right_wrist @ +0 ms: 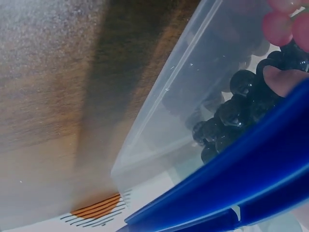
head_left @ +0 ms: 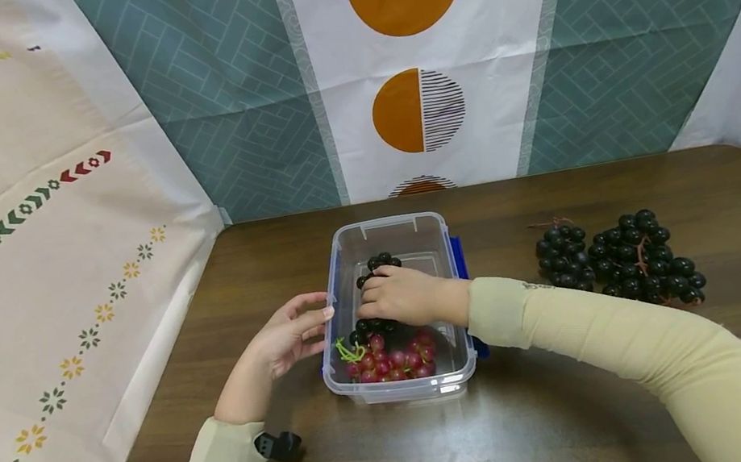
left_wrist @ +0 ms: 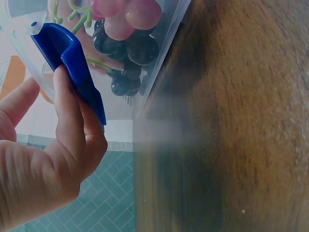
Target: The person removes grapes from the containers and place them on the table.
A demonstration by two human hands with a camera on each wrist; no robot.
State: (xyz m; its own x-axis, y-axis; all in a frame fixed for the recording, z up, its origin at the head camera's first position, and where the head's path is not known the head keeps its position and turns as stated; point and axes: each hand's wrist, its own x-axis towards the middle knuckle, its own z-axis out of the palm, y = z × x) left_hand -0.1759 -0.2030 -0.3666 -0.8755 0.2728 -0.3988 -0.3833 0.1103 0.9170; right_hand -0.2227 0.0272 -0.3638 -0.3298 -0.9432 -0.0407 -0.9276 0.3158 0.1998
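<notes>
A clear plastic container (head_left: 406, 392) with blue side latches stands on the table. A bunch of red grapes (head_left: 392, 362) with a green stem lies at its near end. My right hand (head_left: 403, 295) reaches inside, its fingers curled over a bunch of black grapes (head_left: 375, 328), which it partly hides. A thumb shows against those dark grapes (right_wrist: 234, 113) in the right wrist view. At the container's left side, my left hand (head_left: 288, 335) holds the edge, with fingers against the blue latch (left_wrist: 72, 63).
To the right on the brown wooden table (head_left: 555, 412) lie two bunches of black grapes, a smaller bunch (head_left: 562, 256) and a larger bunch (head_left: 643, 259). Patterned cloths hang behind the table and at its left side. A dark band (head_left: 278, 447) sits on the left wrist.
</notes>
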